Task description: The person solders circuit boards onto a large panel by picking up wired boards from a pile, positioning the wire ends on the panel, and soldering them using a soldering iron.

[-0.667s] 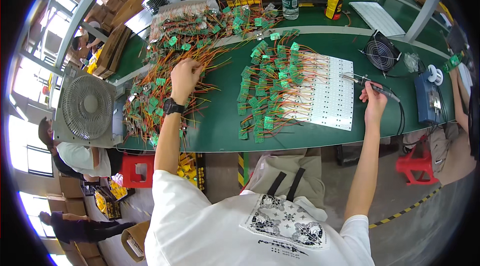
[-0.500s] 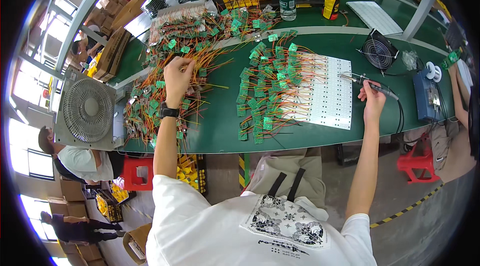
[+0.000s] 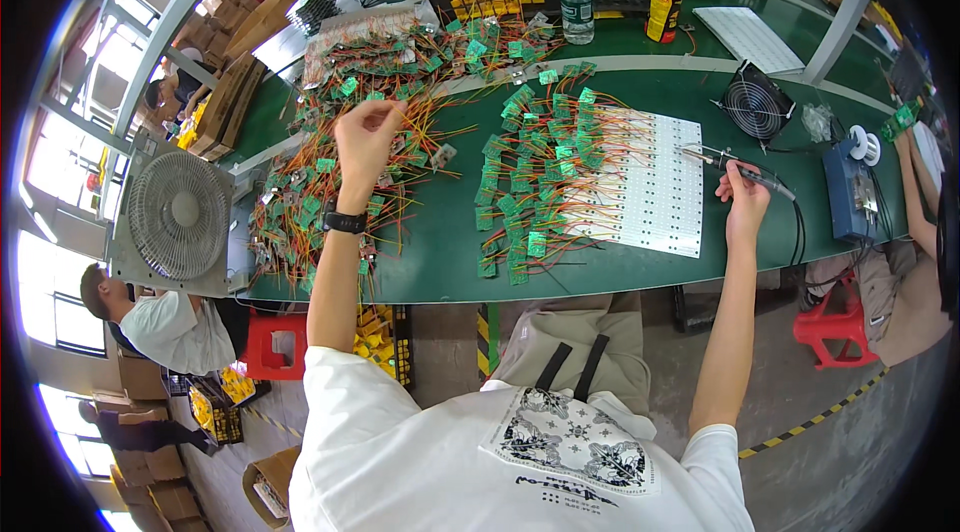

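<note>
My left hand (image 3: 366,144), a black band on its wrist, is raised over a heap of small green circuit boards (image 3: 300,217) with red and orange wires. Its thumb and forefinger are pinched on thin wires (image 3: 412,124); which board these belong to is hard to make out. A small greyish board (image 3: 442,157) lies just right of that hand. My right hand (image 3: 745,200) grips a soldering iron (image 3: 765,181), its tip pointing left over a white perforated panel (image 3: 660,202). Wires run from the panel's left part to rows of green boards (image 3: 515,182).
A black fan (image 3: 757,104), a solder spool (image 3: 866,145) and a blue soldering station (image 3: 850,197) stand at the right. Two bottles (image 3: 577,2) and another white panel (image 3: 748,39) are at the back. A large grey fan (image 3: 180,217) is at the left; co-workers sit at both sides.
My left hand has turned and shifted slightly right, its fingertips higher. The greyish board now shows right of it. The right hand and soldering iron have hardly moved.
</note>
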The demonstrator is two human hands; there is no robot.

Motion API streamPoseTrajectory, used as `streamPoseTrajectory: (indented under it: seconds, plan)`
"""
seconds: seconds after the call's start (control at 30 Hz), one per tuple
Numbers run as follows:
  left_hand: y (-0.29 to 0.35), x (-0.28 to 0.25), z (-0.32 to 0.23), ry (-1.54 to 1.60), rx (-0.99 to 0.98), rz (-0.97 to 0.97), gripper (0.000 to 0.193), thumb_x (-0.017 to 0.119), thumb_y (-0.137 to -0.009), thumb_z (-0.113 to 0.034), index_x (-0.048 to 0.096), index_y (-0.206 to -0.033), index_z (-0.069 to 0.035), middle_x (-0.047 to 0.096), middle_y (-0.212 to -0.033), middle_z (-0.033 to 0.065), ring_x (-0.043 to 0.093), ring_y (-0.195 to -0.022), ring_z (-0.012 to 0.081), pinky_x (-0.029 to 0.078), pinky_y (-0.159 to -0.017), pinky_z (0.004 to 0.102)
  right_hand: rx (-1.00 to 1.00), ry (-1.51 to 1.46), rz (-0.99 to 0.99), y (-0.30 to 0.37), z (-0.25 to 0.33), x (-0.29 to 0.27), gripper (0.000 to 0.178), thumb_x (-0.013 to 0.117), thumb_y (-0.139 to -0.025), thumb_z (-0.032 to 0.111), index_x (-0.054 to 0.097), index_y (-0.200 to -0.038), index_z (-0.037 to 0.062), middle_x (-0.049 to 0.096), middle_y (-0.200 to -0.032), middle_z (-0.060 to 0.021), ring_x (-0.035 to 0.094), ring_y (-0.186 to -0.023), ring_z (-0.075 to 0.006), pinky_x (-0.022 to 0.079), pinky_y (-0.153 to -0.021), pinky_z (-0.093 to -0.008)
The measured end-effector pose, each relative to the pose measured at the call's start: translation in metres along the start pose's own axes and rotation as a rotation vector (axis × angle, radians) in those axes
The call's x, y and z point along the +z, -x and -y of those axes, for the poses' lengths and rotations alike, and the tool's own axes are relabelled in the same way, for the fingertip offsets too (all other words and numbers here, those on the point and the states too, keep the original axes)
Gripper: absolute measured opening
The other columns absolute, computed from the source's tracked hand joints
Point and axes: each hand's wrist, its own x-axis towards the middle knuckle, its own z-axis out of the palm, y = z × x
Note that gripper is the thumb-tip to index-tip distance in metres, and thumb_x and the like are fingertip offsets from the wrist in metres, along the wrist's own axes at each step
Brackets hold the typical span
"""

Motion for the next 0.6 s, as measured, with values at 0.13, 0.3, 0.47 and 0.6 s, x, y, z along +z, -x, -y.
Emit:
streamPoseTrajectory:
  seconds: [0.13, 0.3, 0.47, 0.6]
  plan:
    - [0.014, 0.016, 0.011, -0.189, 0.204, -0.120, 0.023, 0.071, -0.087, -0.015, 0.068, -0.105, -0.002, 0.063, -0.067, 0.0037, 0.066, -0.066, 0.0171, 0.051, -0.061, 0.0287, 0.005, -0.002, 0.002, 0.001, 0.001, 0.002, 0.017, 0.068, -0.092, 0.013, 0.064, -0.099, -0.0014, 0.063, -0.072, -0.0037, 0.056, -0.056, -0.0096, 0.039, -0.051, -0.0207]
    - [0.058, 0.036, -0.021, -0.517, 0.066, -0.231, 0.017, 0.068, -0.089, -0.021, 0.059, -0.083, -0.007, 0.059, -0.061, 0.0036, 0.061, -0.056, 0.0246, 0.047, -0.052, 0.0374, 0.014, -0.006, -0.009, 0.002, 0.000, -0.003, 0.017, 0.068, -0.092, 0.013, 0.064, -0.099, -0.0014, 0.063, -0.073, -0.0037, 0.056, -0.056, -0.0094, 0.038, -0.051, -0.0207]
    - [0.108, 0.042, -0.015, -0.844, -0.002, 0.035, 0.025, 0.063, -0.092, -0.034, 0.061, -0.084, -0.010, 0.060, -0.055, 0.0115, 0.061, -0.051, 0.0324, 0.045, -0.048, 0.0407, 0.026, 0.004, -0.004, 0.002, 0.002, 0.002, 0.017, 0.069, -0.091, 0.013, 0.064, -0.099, -0.0013, 0.063, -0.073, -0.0037, 0.056, -0.056, -0.0096, 0.038, -0.051, -0.0210]
    - [0.124, 0.051, 0.002, -0.735, -0.068, 0.112, 0.024, 0.055, -0.094, -0.028, 0.063, -0.080, -0.009, 0.064, -0.063, 0.0163, 0.062, -0.059, 0.0388, 0.046, -0.052, 0.0466, 0.023, 0.007, 0.005, 0.002, 0.004, 0.002, 0.016, 0.069, -0.091, 0.013, 0.064, -0.099, -0.0014, 0.063, -0.073, -0.0037, 0.056, -0.056, -0.0097, 0.039, -0.052, -0.0213]
